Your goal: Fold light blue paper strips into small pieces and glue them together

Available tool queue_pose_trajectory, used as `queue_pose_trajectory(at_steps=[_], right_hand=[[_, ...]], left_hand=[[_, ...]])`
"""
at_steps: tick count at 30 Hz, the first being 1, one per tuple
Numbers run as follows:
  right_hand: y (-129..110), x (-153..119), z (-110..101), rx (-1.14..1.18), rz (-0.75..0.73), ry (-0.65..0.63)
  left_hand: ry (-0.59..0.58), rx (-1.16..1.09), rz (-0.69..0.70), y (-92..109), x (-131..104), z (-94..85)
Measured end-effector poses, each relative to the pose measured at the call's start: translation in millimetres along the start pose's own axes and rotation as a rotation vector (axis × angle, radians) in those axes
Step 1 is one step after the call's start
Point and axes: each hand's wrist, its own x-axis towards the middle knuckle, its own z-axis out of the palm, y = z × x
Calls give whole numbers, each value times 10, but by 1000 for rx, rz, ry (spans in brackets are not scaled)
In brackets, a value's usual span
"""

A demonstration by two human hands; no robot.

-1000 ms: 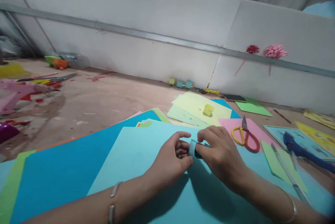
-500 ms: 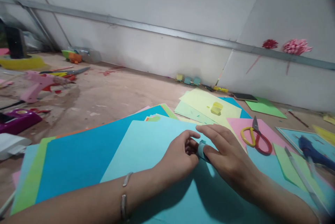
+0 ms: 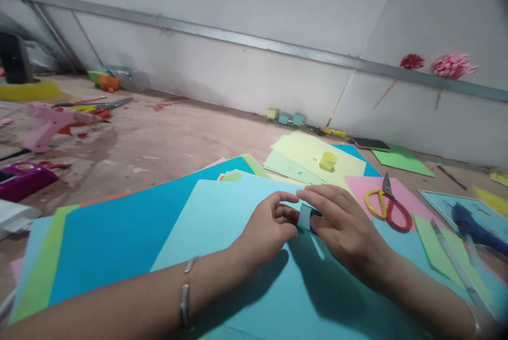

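Strip of blue paper (image 3: 305, 217), bent into a small curl, between the two hands, over the far part of the light blue sheet (image 3: 222, 213) on the near side of the bench (image 3: 190, 139). Right hand (image 3: 351, 229) with thumb tucked into the curl and, apparently, clamped on it; forefinger stretched out above. Left hand (image 3: 262, 229) at the opposite edge, thumb and forefinger apart, lower fingertips curled up to the paper; cannot tell about any pinch there. Step in hand, by the look of it: shaping the curl with the fingers. Next move probably calling for light pressure, so as not to crease thin paper, with support from both sides. Right of the hands, scissors (image 3: 388, 197) on a pink sheet (image 3: 405, 197). Toward the bench's far edge, a yellow paper box (image 3: 328, 161) on a pale yellow sheet (image 3: 297, 146). Along that edge, by the wall (image 3: 222, 86), small blue blocks (image 3: 297, 118). Toward the left edge, a pink glue gun (image 3: 45, 123).
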Motion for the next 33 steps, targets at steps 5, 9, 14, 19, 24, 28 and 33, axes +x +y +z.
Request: queue_pose_trajectory(at_steps=[5,9,14,19,24,28,33], right_hand=[[40,-24,-8,-75,5,-81],[81,-29,-33,-71,3,-152],[84,-14,-26,-52,5,-156],[55,-32,6,-119,12,-161],[34,-39,6,-178,-4,-153],[-15,-22,-15,-189,0,-150],[-111,28,-108,-53,81,-210]], left_hand=[[45,-63,-58,54,-8,0],[80,-114,-85,65,-24,3],[110,-143,-103,49,-34,0],[119,-143,-93,31,-29,-4],[122,-118,-85,31,-26,-1],[53,-31,-46,27,-12,4],[-99,237,69,-18,27,-8]])
